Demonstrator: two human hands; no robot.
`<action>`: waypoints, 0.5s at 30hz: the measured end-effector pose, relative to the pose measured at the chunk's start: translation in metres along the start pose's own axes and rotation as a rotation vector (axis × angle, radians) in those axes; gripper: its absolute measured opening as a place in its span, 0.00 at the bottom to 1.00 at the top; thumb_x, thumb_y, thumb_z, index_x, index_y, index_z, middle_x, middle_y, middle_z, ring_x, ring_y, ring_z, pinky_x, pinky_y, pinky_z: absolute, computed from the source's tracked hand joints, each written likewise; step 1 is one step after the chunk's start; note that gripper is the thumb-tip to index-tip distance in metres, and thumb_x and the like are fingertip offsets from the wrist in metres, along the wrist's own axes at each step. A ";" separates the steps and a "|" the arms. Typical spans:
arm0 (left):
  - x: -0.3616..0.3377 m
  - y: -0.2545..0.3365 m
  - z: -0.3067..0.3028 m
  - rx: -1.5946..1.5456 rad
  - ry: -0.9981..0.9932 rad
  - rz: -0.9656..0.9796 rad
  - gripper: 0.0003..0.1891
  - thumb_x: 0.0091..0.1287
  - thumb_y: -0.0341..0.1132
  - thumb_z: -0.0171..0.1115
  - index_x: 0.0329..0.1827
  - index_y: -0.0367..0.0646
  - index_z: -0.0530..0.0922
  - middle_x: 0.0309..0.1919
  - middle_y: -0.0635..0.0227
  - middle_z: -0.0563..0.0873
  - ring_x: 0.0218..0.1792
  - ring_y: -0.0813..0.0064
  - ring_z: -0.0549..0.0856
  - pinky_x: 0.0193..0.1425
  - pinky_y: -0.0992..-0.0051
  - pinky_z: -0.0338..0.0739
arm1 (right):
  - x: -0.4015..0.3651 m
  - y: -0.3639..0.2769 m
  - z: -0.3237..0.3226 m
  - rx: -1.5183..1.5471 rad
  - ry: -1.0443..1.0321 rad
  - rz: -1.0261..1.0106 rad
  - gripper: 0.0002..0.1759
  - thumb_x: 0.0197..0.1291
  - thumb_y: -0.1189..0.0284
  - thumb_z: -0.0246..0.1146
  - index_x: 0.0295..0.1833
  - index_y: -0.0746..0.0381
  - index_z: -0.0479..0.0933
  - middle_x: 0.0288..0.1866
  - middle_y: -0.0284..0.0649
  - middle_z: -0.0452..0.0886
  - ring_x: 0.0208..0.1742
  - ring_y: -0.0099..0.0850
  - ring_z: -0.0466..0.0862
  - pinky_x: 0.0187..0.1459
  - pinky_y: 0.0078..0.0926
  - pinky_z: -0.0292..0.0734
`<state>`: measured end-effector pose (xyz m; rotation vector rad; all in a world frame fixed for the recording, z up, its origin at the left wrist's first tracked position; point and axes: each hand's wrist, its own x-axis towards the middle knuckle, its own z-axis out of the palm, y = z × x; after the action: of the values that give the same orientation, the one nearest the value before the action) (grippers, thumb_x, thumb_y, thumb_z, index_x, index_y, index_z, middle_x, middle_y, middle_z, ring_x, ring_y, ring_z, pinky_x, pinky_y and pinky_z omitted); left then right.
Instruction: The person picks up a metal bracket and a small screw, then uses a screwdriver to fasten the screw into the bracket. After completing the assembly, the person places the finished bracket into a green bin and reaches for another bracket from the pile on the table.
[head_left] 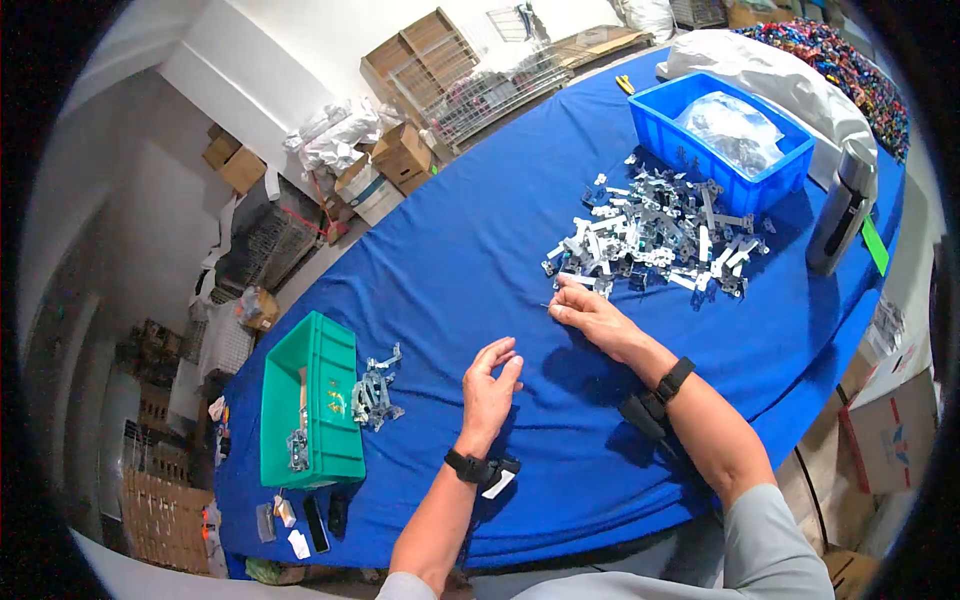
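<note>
Near the lower edge of a large pile of small metal parts (650, 235), my right hand (592, 318) has thumb and forefinger pressed together on a small thin piece, too small to make out. My left hand (490, 385) is raised over the blue cloth (430, 300), fingers slightly curled and apart, with nothing in it. A smaller heap of metal parts (375, 395) lies to its left, beside a green bin (338, 400) holding a few parts.
Behind the pile stands a blue bin (720, 150) with a clear plastic bag in it. A steel flask (842, 215) stands at the right. A phone (315, 524) and small items lie at the lower left. Yellow-handled tool (625, 84) at the back.
</note>
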<state>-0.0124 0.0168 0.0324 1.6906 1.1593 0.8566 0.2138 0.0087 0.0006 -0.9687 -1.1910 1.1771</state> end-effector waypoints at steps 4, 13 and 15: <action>0.025 0.012 0.007 -0.075 -0.065 -0.081 0.18 0.73 0.33 0.62 0.63 0.35 0.79 0.52 0.64 0.84 0.47 0.78 0.84 0.40 0.76 0.85 | -0.014 -0.009 -0.009 -0.053 -0.095 0.015 0.12 0.71 0.64 0.61 0.43 0.64 0.78 0.60 0.47 0.77 0.78 0.37 0.61 0.71 0.33 0.58; 0.115 0.009 0.079 0.183 -0.008 0.113 0.25 0.70 0.43 0.65 0.63 0.35 0.78 0.47 0.58 0.87 0.45 0.69 0.87 0.45 0.69 0.84 | -0.033 -0.008 -0.017 -0.353 0.163 -0.101 0.11 0.69 0.67 0.60 0.42 0.66 0.76 0.61 0.58 0.76 0.65 0.44 0.76 0.63 0.35 0.69; 0.131 0.020 0.088 0.426 0.116 0.321 0.29 0.63 0.48 0.71 0.60 0.34 0.80 0.39 0.53 0.89 0.42 0.63 0.89 0.49 0.66 0.82 | -0.035 -0.011 -0.015 -0.502 0.242 -0.114 0.11 0.68 0.69 0.60 0.39 0.68 0.75 0.50 0.58 0.78 0.56 0.49 0.79 0.57 0.41 0.73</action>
<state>0.1145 0.1126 0.0261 2.2451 1.2294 0.9593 0.2309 -0.0271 0.0032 -1.3544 -1.3505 0.6545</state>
